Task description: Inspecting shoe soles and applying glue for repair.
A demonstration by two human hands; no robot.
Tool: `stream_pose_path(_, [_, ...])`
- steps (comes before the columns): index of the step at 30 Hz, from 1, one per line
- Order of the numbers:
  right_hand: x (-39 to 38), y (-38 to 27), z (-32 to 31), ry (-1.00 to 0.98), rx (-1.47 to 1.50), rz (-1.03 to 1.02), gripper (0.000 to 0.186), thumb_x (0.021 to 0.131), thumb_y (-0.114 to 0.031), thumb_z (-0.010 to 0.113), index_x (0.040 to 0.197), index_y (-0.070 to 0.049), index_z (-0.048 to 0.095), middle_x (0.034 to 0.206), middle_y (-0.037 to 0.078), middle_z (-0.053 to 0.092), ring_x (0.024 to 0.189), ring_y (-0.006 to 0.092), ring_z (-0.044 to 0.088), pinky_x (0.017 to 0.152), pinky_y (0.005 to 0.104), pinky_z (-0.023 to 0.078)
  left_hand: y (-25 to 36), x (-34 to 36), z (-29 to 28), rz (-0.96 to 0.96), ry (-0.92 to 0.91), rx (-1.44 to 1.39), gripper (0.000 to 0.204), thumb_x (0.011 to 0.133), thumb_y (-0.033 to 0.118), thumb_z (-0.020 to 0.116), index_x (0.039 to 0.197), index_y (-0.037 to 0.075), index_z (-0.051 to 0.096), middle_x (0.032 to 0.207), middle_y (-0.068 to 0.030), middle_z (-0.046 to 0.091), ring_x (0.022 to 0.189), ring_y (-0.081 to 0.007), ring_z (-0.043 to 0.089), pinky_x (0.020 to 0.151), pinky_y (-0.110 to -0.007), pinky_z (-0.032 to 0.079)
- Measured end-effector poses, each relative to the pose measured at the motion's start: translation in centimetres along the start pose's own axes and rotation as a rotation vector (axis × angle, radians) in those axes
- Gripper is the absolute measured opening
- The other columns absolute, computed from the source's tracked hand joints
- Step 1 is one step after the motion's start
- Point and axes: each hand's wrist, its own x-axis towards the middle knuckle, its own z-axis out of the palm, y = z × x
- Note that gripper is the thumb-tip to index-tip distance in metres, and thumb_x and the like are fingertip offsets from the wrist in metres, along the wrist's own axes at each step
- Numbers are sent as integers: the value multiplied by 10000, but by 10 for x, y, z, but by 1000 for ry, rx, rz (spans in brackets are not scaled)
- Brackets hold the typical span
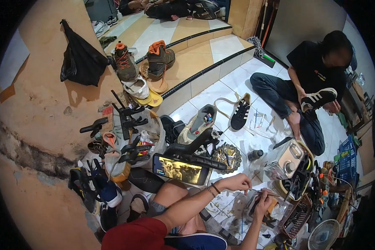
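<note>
In the head view, my left hand (238, 182) hangs over the tiles with loosely bent fingers and nothing visible in them. My right hand (263, 202) is closed on a thin stick-like tool (271, 192), above a cluttered small container (275, 208) with a yellowish block (273, 204); what exactly it grips is small. A dark blue shoe (196, 241) lies by my lap. Beyond my left arm, a phone (179, 170) showing a video leans sideways by large black clamps (196, 146). A metal tin (286, 160) and a dark bottle (255, 155) stand past my hands.
A co-worker (312, 66) sits cross-legged at right, holding a striped shoe (318, 99). Shoes and clamps (125, 121) crowd the left beside a wall (37, 137). A tiled step (191, 66) rises behind. At lower right are a tool basket (296, 216) and a fan (323, 235).
</note>
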Motion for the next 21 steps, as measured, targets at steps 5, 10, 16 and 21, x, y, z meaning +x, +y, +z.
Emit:
stream_pose_path(5, [10, -17, 11, 123, 123, 213, 183, 997, -242, 558, 973, -61, 557, 788, -34, 536, 636, 41, 438, 558, 221, 388, -43, 19, -6, 230, 338, 52, 99, 858, 60, 597, 909, 4, 662, 750, -78, 694, 703, -94, 638, 662, -262, 504])
stream_pose_path(10, [44, -47, 39, 122, -37, 63, 174, 986, -183, 556, 1018, -12, 550, 710, -22, 496, 579, 54, 443, 518, 231, 379, -29, 22, -35, 67, 554, 19, 168, 981, 142, 513, 960, 25, 631, 795, -17, 667, 665, -86, 573, 600, -246, 459])
stream_pose_path(16, [37, -73, 53, 136, -440, -146, 196, 948, -173, 601, 940, 23, 608, 758, 148, 648, 664, 260, 642, 610, 344, 486, 2, 23, -31, -14, 576, -306, 173, 994, 116, 461, 1066, 31, 592, 774, -38, 614, 612, -60, 516, 530, -205, 422])
stream_pose_path(21, [30, -56, 45, 16, -620, -202, 166, 878, -164, 685, 892, -11, 620, 744, 122, 629, 699, 283, 604, 638, 362, 475, 0, 23, -14, -37, 527, -299, 178, 986, 107, 461, 1081, 31, 591, 776, -39, 615, 628, -62, 515, 542, -212, 432])
